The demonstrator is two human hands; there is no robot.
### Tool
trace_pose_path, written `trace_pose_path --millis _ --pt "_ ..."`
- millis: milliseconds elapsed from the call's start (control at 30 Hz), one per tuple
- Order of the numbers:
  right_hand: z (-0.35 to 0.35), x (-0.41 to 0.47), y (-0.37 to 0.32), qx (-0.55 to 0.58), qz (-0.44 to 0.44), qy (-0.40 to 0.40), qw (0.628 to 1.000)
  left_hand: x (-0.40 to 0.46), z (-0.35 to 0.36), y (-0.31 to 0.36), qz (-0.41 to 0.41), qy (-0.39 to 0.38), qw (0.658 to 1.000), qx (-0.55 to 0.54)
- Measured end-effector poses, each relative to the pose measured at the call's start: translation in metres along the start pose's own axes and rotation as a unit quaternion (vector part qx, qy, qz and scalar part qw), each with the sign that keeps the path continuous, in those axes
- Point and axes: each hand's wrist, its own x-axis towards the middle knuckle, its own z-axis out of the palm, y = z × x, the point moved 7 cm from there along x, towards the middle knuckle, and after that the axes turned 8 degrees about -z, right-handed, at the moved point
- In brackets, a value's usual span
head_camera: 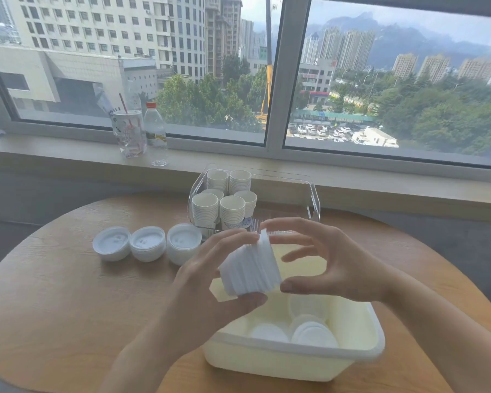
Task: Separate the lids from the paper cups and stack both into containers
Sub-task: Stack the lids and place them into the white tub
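The round wooden table (pixel 54 293) carries a cream tub (pixel 352 355) near the person, with white lids lying flat inside. Behind it a clear bin (pixel 312 194) holds upright stacks of paper cups (pixel 230 208). Three lid piles (pixel 148 245) stand in a row left of the bin. Above the tub, a stack of lids (pixel 250 268) is tilted, its long axis leaning up-right. The left hand (pixel 210 279) grips it from the left side; the right hand (pixel 332 265) touches it with spread, bent fingers.
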Motion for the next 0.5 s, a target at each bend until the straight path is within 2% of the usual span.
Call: trace_pose_path --millis 300,500 --pt "0.003 -0.003 -0.001 0.038 0.008 -0.011 0.999 0.003 0.005 0.006 -0.013 -0.023 1.000 -0.015" --pt "0.018 0.015 -0.003 0.104 0.015 -0.011 0.994 0.000 -0.011 0.005 0.000 -0.001 1.000 -0.013"
